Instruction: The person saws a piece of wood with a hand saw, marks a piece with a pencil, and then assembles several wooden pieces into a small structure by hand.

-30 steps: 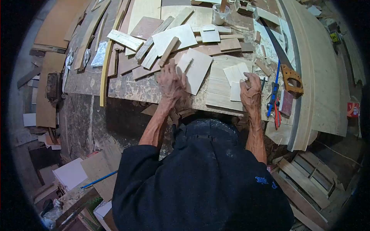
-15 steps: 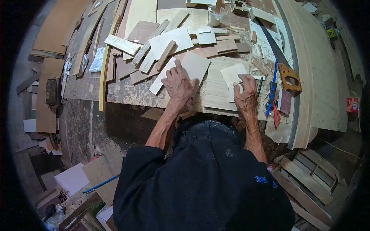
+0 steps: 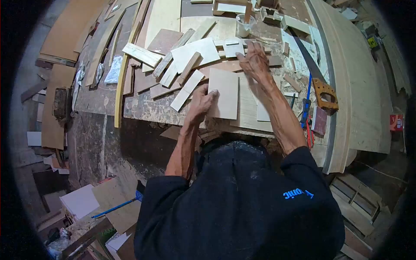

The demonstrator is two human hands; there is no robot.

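My left hand point(image 3: 203, 103) is closed on the left edge of a pale rectangular board point(image 3: 224, 94), thumb on its face. Up and to the right, my right hand point(image 3: 255, 65) reaches with fingers apart, its thumb right at the edge of a small square wood piece point(image 3: 234, 50). A narrow pale strip point(image 3: 187, 91) lies left of the board. Under my right forearm is a wider wooden panel point(image 3: 248, 102) with a pale piece point(image 3: 262, 112) on it, partly hidden by the arm.
Loose offcuts and a white panel point(image 3: 201, 50) cover the bench behind my hands. A plastic cup point(image 3: 244, 28) stands at the back. On the right lie a handsaw point(image 3: 325, 94), a blue tool point(image 3: 305, 110) and red-handled pliers point(image 3: 309, 132). A yellow strip point(image 3: 119, 97) overhangs the bench edge.
My right hand has left the small pieces on the panel and moved away from me to the square piece. My left hand has turned the board upright and now grips its edge.
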